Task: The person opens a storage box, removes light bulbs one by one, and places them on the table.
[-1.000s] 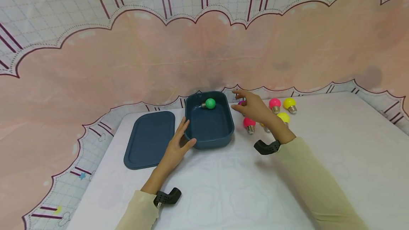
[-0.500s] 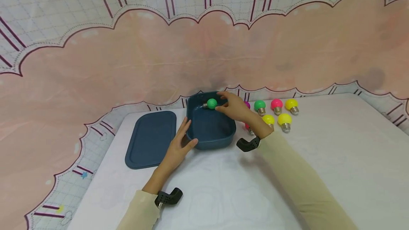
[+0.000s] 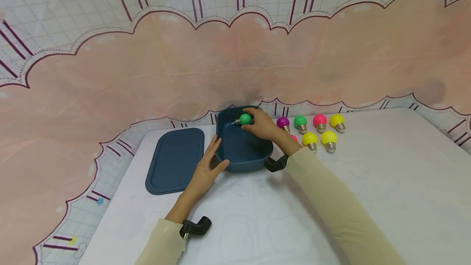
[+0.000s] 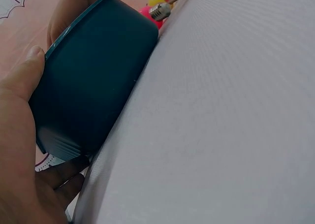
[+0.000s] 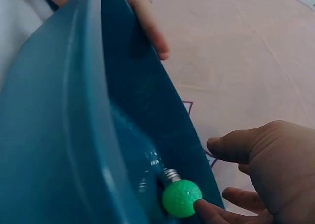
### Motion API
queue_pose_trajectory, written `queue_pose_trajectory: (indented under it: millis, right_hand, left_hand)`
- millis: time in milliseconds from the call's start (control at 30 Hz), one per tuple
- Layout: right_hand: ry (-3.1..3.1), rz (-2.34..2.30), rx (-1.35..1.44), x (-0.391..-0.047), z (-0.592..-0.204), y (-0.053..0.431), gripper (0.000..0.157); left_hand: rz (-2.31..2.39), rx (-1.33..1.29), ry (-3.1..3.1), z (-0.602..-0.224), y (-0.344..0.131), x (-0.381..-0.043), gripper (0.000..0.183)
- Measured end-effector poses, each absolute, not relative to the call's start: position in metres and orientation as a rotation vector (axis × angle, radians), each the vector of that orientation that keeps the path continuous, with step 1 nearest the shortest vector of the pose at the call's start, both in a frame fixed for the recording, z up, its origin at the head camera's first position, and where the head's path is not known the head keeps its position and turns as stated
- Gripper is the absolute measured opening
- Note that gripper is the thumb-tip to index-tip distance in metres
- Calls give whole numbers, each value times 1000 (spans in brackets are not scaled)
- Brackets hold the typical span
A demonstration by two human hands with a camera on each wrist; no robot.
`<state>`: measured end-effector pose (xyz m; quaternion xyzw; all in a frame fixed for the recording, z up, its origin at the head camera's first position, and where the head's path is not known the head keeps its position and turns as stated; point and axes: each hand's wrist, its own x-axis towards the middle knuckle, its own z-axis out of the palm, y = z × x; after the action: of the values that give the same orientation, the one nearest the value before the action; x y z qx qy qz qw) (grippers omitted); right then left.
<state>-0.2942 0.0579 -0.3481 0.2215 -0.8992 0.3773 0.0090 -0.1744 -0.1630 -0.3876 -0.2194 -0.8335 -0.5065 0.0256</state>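
A dark blue-green rectangular box stands on the table with its top uncovered. Inside, by its back wall, lies a green light bulb with a metal screw base. My left hand rests against the box's front left corner, thumb on the front wall near the rim and fingers along the left side. My right hand reaches over the right wall into the box. In the right wrist view one fingertip is right at the green bulb, while the thumb stands apart from it.
A matching flat lid lies left of the box. Right of the box are several bulbs: purple, green, pink and yellow. One pink bulb is partly hidden by the right arm. A printed cloth hangs behind.
My right hand has moved left from over the loose bulbs into the box, up to the green bulb. The left hand has stayed at the box's corner.
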Motion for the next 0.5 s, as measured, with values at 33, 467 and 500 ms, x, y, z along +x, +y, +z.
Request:
queue_pose_trajectory:
  millis: [33,467,500]
  right_hand:
    - [-2810,1170,692,-295,-348,57,60]
    - [-2903,989,770,-313,-347,53,62]
    - [-2910,975,779,-314,-348,53,62]
  left_hand:
    - [-1567,-678,-2575,-388,-163,-174,67]
    - [-1562,-661,-2580,-388,-163,-175,67]
    - [-1562,-662,-2581,-389,-163,-175,67]
